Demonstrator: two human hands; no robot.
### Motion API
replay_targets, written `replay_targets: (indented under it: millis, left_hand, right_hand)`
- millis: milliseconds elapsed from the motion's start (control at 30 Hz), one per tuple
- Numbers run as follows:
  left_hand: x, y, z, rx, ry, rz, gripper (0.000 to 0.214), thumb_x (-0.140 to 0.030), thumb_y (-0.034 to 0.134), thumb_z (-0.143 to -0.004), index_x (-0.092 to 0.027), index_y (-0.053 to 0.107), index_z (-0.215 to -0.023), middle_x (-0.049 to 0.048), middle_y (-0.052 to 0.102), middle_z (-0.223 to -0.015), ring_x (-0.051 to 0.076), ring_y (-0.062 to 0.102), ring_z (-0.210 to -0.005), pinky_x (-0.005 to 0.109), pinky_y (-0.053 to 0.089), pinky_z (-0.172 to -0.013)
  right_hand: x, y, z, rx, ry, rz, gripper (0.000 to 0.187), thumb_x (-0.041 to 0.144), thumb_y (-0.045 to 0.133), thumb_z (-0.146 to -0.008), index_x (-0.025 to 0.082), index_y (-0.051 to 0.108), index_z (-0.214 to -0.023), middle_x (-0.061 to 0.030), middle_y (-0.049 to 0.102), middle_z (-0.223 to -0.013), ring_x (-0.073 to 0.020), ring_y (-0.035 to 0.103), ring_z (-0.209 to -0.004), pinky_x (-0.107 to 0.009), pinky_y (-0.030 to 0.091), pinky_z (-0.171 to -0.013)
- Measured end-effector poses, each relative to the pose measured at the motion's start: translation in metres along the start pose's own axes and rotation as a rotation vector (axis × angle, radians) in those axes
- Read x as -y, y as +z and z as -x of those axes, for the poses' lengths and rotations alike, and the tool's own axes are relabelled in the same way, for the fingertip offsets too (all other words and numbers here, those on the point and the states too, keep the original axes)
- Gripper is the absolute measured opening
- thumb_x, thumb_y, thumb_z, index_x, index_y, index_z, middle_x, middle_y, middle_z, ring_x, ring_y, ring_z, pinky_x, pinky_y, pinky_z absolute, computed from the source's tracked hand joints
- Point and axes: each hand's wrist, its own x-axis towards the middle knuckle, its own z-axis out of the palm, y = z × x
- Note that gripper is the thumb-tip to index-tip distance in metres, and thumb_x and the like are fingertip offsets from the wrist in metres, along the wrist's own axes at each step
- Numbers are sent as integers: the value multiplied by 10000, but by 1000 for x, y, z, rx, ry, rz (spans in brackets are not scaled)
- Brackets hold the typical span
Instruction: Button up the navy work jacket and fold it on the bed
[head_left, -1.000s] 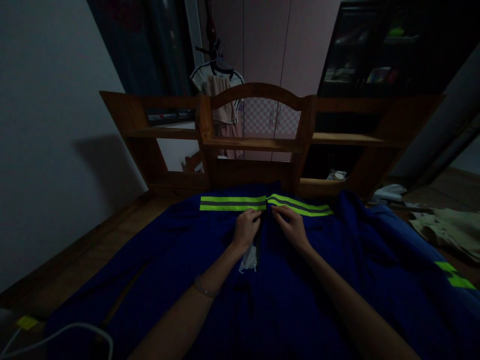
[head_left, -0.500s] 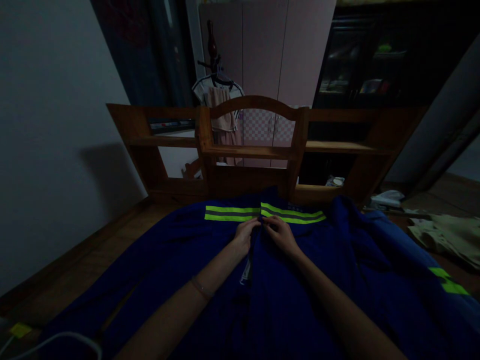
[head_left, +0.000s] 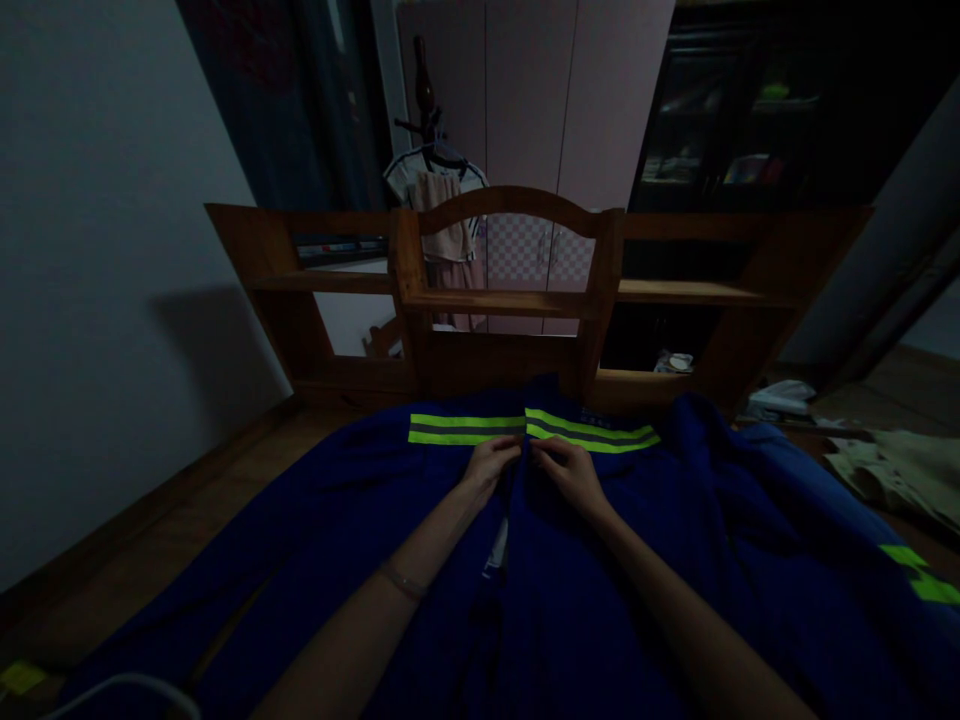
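Note:
A dark blue work jacket [head_left: 622, 580] lies spread out before me, with a yellow-green reflective band [head_left: 465, 430] across its chest. My left hand [head_left: 489, 468] pinches the edge of the front opening just below the band. Opposite it, my right hand [head_left: 568, 472] has its fingers closed on the other front edge. The fingertips of both hands are close together at the opening, and any fastener between them is too dark to make out. Below the hands the front gapes, showing a pale label-like patch [head_left: 498, 550] inside.
Behind the jacket stands a wooden headboard with shelves [head_left: 510, 300]. White wall [head_left: 97, 250] rises at the left. Clothes hang on a coat stand [head_left: 439, 190] beyond, before a pink wardrobe [head_left: 525, 110]. A white cable [head_left: 135, 682] lies lower left; beige cloth [head_left: 900, 475] lies at right.
The view has shifted slightly. Both hands stay at the front opening, with my right fingertips a little farther from the left ones. The gap with the pale patch shows slightly more.

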Motion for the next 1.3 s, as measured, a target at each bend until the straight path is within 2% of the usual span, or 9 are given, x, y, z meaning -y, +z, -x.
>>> replay_targets:
  millis: [233, 400, 567, 767, 867, 1000, 1133, 1300]
  left_hand:
    - [-5, -4, 6, 2, 32, -82, 323, -236, 815, -545, -133, 723, -837, 74, 723, -828, 163, 662, -744, 279, 493, -790]
    - [-11, -6, 10, 35, 43, -129, 331, -259, 818, -549, -128, 721, -836, 80, 721, -830, 164, 660, -741, 273, 492, -767]
    - [-16, -1, 16, 91, 168, -259, 291, -283, 788, -595, -130, 720, -833, 69, 716, -819, 164, 650, -745, 258, 488, -733]
    - [-17, 7, 22, 35, 265, -327, 271, -291, 771, -602, -127, 715, -810, 78, 714, -822, 194, 655, -777, 287, 492, -748]
    - [-18, 9, 24, -9, 269, -325, 256, -276, 763, -612, -129, 713, -815, 77, 712, -820, 195, 654, -788, 292, 491, -766]
    - [-22, 12, 26, -56, 295, -327, 219, -261, 753, -621, -137, 711, -797, 74, 711, -815, 195, 655, -783, 303, 493, -778]
    - [-23, 14, 29, -24, 323, -335, 220, -267, 745, -635, -134, 710, -806, 77, 712, -832, 194, 656, -791, 302, 499, -772]
    - [-21, 13, 28, 4, 311, -340, 224, -271, 741, -643, -131, 709, -815, 78, 712, -827, 196, 658, -787, 296, 503, -754]
  right_hand:
    - [6, -4, 1, -18, 34, -7, 242, 354, 562, -848, 229, 716, -985, -47, 695, -956, -221, 644, -872, -328, 504, -765]
    - [4, -1, -1, -13, 218, -223, 266, 405, 626, -791, 201, 723, -931, -47, 706, -857, -211, 655, -749, -322, 516, -700]
    - [2, -2, -4, -21, 345, -363, 324, 452, 702, -712, 147, 707, -823, -46, 682, -713, -168, 629, -639, -256, 495, -581]
    - [6, -1, -2, -39, 351, -424, 351, 468, 757, -639, 147, 656, -743, -16, 641, -650, -135, 595, -591, -230, 480, -550]
    - [10, 3, -1, -44, 325, -434, 362, 489, 731, -671, 157, 657, -795, -18, 645, -672, -142, 599, -601, -242, 495, -562]
    - [15, 4, -2, -31, 300, -467, 377, 531, 659, -738, 155, 656, -767, -45, 663, -731, -142, 614, -628, -249, 509, -594]
    - [16, 1, -2, -39, 344, -525, 420, 567, 663, -714, 153, 657, -782, -58, 672, -740, -143, 621, -626, -249, 512, -584]
    - [15, -1, 0, -67, 364, -467, 428, 541, 719, -653, 156, 690, -837, -63, 686, -758, -171, 641, -668, -270, 521, -599]
